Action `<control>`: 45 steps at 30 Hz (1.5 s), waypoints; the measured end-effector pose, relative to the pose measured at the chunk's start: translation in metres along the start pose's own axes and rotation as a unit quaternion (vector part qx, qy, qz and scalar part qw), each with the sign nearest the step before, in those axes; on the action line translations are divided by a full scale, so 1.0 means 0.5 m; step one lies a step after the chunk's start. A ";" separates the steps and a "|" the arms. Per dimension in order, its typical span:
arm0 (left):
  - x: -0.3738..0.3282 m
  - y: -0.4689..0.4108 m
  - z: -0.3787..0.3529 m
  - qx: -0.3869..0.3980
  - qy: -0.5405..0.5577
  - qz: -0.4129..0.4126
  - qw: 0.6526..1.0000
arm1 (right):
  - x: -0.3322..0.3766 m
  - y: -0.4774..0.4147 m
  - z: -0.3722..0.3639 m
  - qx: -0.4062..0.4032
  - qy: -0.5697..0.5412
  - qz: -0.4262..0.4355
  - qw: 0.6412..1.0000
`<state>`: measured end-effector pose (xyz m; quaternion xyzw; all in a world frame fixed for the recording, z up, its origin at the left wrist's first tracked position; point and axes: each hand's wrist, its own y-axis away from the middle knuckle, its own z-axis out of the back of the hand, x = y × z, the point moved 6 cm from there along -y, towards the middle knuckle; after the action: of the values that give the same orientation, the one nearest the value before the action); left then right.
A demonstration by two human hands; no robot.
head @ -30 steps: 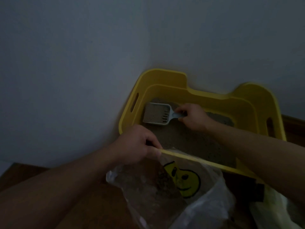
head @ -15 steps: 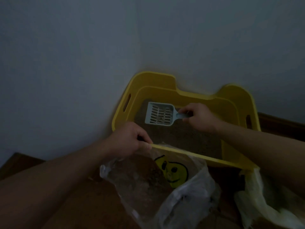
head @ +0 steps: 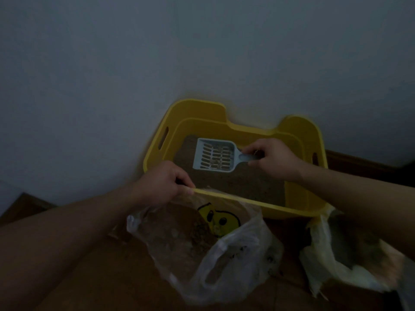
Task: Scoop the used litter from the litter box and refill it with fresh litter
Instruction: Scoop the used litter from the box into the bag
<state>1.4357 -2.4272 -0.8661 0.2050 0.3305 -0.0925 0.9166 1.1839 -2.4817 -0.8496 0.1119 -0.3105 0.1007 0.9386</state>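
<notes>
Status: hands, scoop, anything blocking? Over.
Left hand grips near rim of yellow plastic litter box. Right hand holds pale blue slotted plastic scoop over litter. Clear smiley-face plastic bag open beside rim; nothing between.

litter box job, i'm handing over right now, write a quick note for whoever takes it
Left hand: holds the clear plastic bag with a yellow smiley open at the near rim of the yellow plastic litter box.
Right hand: fingers grip the pale blue slotted scoop by its handle, over the grey litter in the box.
Done: some litter already lies in the bag.
Left: more scooping, then the refill.
</notes>
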 end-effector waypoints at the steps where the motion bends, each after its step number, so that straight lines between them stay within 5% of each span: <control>1: -0.002 0.002 0.000 -0.001 -0.003 -0.001 1.000 | 0.001 0.006 0.004 0.000 0.001 0.000 1.000; 27: -0.002 -0.006 0.000 -0.003 -0.010 -0.018 1.000 | 0.071 0.136 0.045 0.083 -0.060 0.100 0.990; 36: -0.010 -0.003 0.002 -0.002 -0.024 -0.025 0.999 | 0.105 0.175 -0.021 0.183 0.033 0.174 0.967; 45: -0.002 -0.005 0.001 -0.004 -0.016 -0.025 1.000 | 0.110 0.185 -0.062 0.245 0.094 0.162 0.951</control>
<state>1.4344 -2.4297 -0.8657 0.1912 0.3209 -0.1172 0.9202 1.2207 -2.3784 -0.8272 0.2766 -0.2010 0.3342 0.8783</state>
